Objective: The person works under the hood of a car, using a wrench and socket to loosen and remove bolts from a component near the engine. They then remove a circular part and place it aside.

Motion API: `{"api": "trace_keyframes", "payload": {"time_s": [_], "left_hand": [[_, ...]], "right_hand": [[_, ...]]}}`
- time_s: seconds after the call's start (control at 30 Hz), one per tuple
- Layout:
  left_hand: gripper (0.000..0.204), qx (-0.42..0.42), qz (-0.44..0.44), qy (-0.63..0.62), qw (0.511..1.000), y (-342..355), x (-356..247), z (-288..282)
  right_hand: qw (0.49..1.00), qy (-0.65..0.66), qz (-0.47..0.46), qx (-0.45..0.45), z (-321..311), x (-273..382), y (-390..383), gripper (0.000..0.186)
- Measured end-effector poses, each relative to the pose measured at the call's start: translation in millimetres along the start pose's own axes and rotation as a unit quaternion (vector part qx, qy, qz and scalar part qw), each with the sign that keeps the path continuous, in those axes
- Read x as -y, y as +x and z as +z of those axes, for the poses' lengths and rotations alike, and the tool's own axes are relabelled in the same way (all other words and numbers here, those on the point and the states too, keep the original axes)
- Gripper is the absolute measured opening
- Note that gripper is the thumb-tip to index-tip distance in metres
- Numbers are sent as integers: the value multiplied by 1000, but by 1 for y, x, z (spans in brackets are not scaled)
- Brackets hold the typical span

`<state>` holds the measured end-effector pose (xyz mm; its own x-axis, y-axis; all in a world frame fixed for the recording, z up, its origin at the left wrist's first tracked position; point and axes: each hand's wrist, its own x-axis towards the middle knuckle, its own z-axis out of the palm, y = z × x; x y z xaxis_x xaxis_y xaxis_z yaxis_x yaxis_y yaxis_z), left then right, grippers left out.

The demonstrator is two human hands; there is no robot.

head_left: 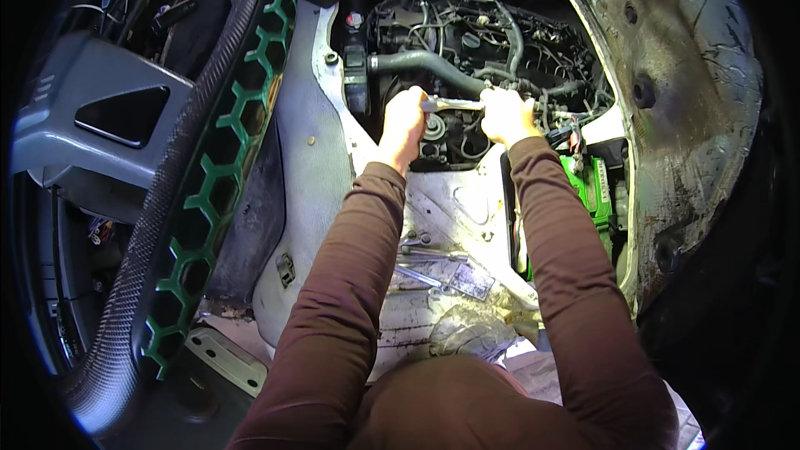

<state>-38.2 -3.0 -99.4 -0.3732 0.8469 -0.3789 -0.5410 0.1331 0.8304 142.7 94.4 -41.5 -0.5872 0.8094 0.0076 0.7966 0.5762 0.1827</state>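
Observation:
Both of my hands are over an open engine bay (450,33). My left hand (404,125) is closed on the left end of a silver wrench-like tool (452,104), held crosswise just below a thick grey hose (429,62). My right hand (507,117) grips the tool's right end; what lies beneath those fingers is hidden. Under the tool, between my hands, sits a round metal part (433,127). Several loose metal tools (417,276) lie on the dirty white panel (442,200) between my forearms, nearer to me.
A green battery (596,200) sits at right, partly behind my sleeve. A dark, worn raised cover (679,108) lines the right side. At left are a steering wheel (137,258) with honeycomb green trim (221,192) and a grey dashboard piece (75,75).

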Motion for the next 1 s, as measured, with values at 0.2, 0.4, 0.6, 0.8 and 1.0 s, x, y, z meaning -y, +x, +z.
{"api": "trace_keyframes", "payload": {"time_s": [0.2, 0.4, 0.6, 0.8, 1.0], "left_hand": [[21, -16, -54, -28, 998, 10, 0, -8], [22, 38, -104, -35, 993, -3, -8, 3], [22, -31, -9, -4, 999, 15, 11, -17], [28, 61, -141, -66, 986, -4, -15, 12], [25, -64, -62, -57, 994, -1, -6, -6]], "right_hand": [[968, 93, -89, 216, -140, 48, -40, 26], [995, 34, 40, 85, -11, 14, 7, 29], [973, 32, -82, 212, -133, 75, -31, 30], [996, 55, -16, 72, -13, 9, 14, 26], [971, 28, -63, 228, -120, 70, -12, 30]]}}
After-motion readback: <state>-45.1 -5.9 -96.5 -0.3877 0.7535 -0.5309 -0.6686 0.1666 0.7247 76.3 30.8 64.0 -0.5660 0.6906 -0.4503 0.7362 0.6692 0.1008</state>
